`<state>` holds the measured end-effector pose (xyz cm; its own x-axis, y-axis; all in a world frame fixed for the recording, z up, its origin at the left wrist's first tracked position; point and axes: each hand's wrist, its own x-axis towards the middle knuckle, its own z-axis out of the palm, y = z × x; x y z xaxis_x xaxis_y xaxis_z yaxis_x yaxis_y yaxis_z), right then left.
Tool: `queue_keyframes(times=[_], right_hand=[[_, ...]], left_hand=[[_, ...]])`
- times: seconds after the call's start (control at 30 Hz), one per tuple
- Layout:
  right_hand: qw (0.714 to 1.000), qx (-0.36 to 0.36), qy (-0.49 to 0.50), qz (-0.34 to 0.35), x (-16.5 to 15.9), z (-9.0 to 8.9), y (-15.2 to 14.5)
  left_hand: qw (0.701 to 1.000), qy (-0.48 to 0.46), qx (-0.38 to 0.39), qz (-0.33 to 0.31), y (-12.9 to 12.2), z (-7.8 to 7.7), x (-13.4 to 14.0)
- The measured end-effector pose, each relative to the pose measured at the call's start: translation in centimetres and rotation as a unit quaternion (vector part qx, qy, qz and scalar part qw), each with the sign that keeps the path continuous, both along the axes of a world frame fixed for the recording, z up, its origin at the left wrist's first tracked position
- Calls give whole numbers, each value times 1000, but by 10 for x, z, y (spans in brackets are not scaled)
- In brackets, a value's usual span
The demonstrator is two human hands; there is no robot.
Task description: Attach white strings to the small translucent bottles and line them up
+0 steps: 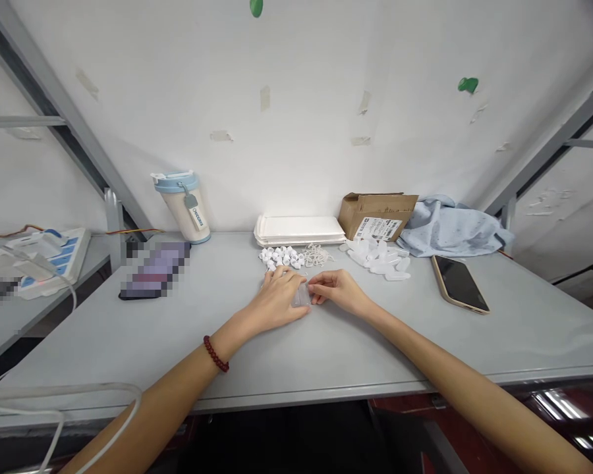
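Note:
Near the middle of the grey table, my left hand rests over a small clear plastic piece. Its thumb lies at the near edge of the piece, its fingers at the far side. My right hand is closed in a pinch at the piece's right edge; whatever sits between those fingertips is too small to make out. Just beyond the left fingers is a pile of small white caps. Beside them lies a heap of thin off-white loops. Translucent plastic pieces are heaped farther right.
White stacked trays and an opened cardboard box stand by the wall. A light blue cloth and a phone are at right. On the left are a tumbler, a blurred-out phone and a power strip.

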<state>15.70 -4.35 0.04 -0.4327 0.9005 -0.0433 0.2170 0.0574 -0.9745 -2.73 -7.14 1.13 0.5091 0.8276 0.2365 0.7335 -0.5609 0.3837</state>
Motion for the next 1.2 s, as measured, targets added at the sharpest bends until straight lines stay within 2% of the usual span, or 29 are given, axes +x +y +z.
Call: queue_keyframes(times=[0.4,0.67,0.83,1.03,1.13,1.2], right_hand=[[1000,1,7,3,1,-2,2],[1000,12,5,2,3,0,2],[1000,22,0,14,3,-1,2],[1000,28,-1,-4,5,3,4],[996,77,-26,-34,12,2,12],[981,159,-82,-69,19,1,20]], left_hand=[[1000,-8,-18,-8,0,3,-3],[996,-90,5,21,1,8,-1],[996,-85,12,32,3,4,-4],[997,-69,-12,32,12,5,0],[999,-31,20,31,27,8,4],[998,-3,45,46,39,11,7]])
